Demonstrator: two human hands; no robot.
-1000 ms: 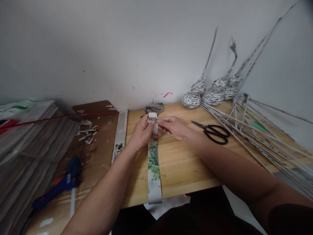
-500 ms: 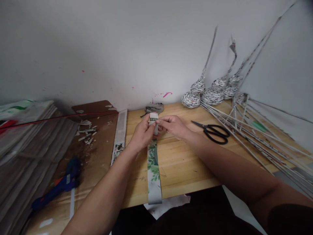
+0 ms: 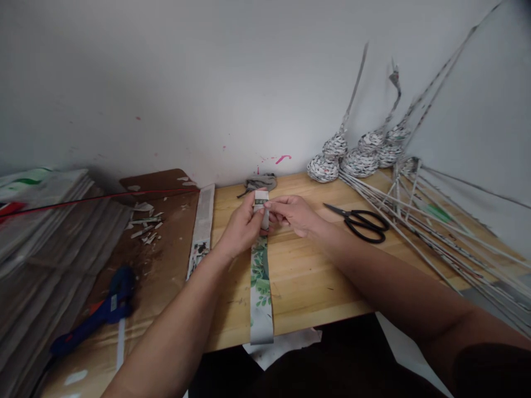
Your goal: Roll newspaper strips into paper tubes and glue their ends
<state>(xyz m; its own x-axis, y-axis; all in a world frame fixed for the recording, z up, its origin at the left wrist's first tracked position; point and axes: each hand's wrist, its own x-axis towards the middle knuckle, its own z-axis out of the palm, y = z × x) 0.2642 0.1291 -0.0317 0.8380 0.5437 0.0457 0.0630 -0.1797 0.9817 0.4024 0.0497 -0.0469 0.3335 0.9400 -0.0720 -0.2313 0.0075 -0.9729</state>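
Observation:
A long paper strip printed with green leaves runs toward me across the wooden table, its near end drooping over the front edge. Its far end is folded up, pale with a dark printed band. My left hand is closed on that folded end, thumb pressed on its face. From the right, my right hand pinches the same fold at its edge; some of its fingertips are hidden behind the paper. To the left lies a stack of cut paper strips. Black-handled scissors rest to the right of my hands.
Woven paper gourd shapes stand at the back right, beside long rolled paper sticks. A blue glue gun and paper scraps lie on brown cardboard. Stacked newspapers fill the far left. A grey cloth sits by the wall.
Both hands keep their hold on the folded strip, with hardly any movement. The whole view has shifted very slightly.

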